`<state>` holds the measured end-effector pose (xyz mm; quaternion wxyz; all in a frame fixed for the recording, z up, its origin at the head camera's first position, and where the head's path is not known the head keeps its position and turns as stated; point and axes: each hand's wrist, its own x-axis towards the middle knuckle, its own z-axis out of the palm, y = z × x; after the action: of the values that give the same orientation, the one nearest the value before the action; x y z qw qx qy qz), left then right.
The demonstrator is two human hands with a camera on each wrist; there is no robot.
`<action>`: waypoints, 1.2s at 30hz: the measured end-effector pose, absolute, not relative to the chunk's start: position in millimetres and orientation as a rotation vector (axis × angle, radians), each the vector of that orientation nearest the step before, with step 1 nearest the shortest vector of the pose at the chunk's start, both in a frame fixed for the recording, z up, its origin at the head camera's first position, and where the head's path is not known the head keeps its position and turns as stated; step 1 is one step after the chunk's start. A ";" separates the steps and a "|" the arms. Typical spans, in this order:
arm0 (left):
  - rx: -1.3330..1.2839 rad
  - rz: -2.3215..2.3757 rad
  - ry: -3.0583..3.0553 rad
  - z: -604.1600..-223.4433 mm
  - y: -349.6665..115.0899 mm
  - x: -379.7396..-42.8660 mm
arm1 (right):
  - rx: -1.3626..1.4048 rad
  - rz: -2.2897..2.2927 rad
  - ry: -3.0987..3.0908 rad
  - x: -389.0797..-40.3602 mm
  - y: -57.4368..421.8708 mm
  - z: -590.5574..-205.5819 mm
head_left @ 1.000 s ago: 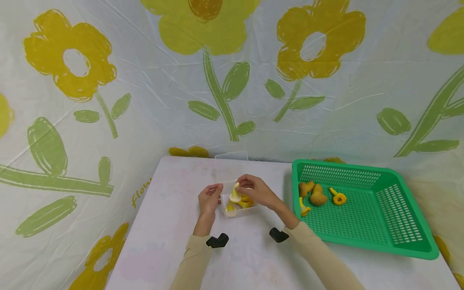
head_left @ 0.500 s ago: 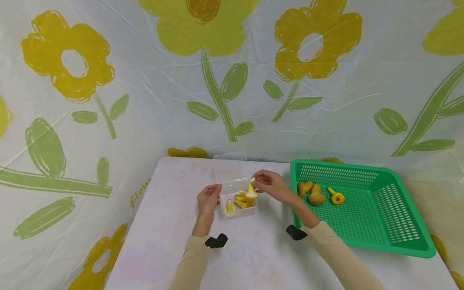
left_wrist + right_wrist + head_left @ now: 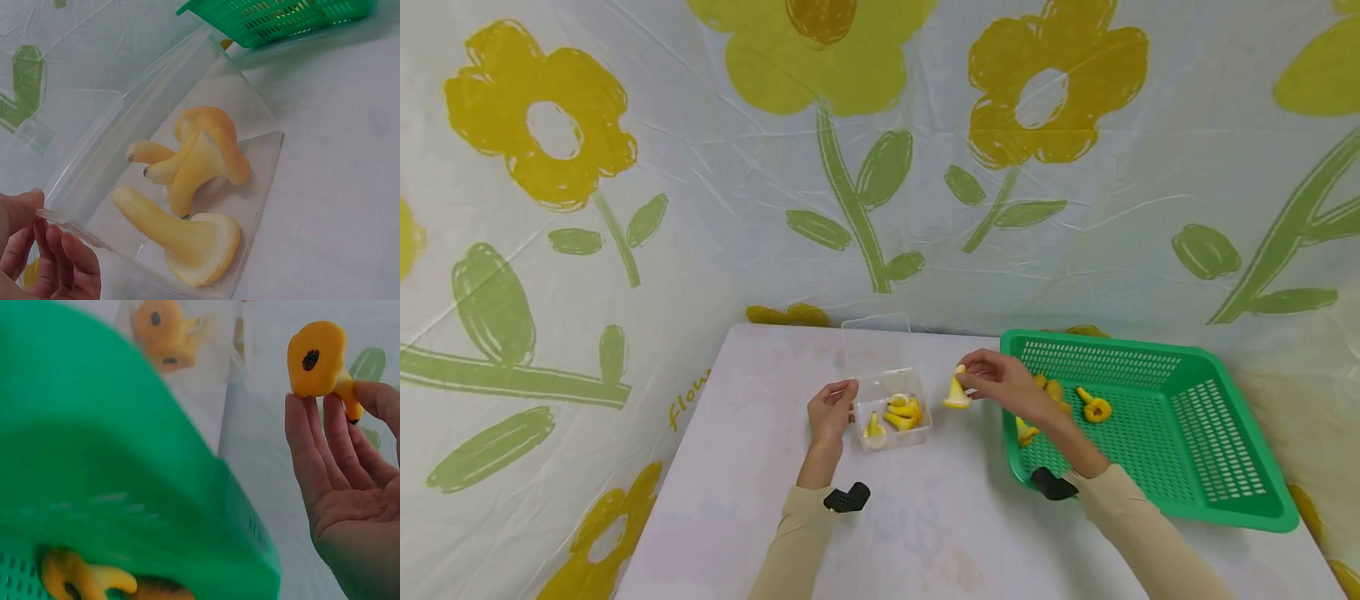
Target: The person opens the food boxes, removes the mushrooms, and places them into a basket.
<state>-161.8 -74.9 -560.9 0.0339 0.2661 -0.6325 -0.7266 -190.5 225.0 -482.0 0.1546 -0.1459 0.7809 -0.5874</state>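
In the head view my right hand [image 3: 1011,387] pinches a yellow mushroom [image 3: 957,393] by its stem, cap down, above the table between box and basket. The right wrist view shows that mushroom's cap [image 3: 317,359] with a dark spot, between thumb and fingertips. My left hand [image 3: 831,417] pinches the left edge of a clear plastic box [image 3: 904,440], whose lid [image 3: 876,343] stands raised behind it. Inside the box, a single pale yellow mushroom [image 3: 206,247] lies beside a cluster of yellow mushrooms [image 3: 209,150].
A green perforated basket [image 3: 1150,502] stands on the right of the table [image 3: 925,533]. It holds a yellow mushroom [image 3: 1096,408], another yellow one [image 3: 1026,432] near its left wall, and brown mushrooms [image 3: 1055,392] partly hidden by my right hand. A flower-printed cloth [image 3: 715,183] hangs behind.
My right hand has carried the yellow mushroom up out of the box and rightward, to the basket's left side. My left hand stays at the box edge.
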 end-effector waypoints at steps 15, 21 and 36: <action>0.835 -2.223 -1.974 -562.7 -73.2 -163.2 | -0.359 -1.647 2.328 -178.5 294.7 -473.1; 0.825 -2.225 -1.965 -562.9 -73.8 -162.6 | -0.389 -1.597 2.374 -171.1 322.9 -475.0; 0.828 -2.218 -1.971 -562.2 -74.5 -160.7 | -0.433 -1.339 2.294 -168.1 362.8 -493.0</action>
<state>-160.7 -74.5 -562.2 0.0305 0.2685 -0.6395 -0.7197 -168.1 362.8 -493.0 0.2233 -0.1567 0.8309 -0.4850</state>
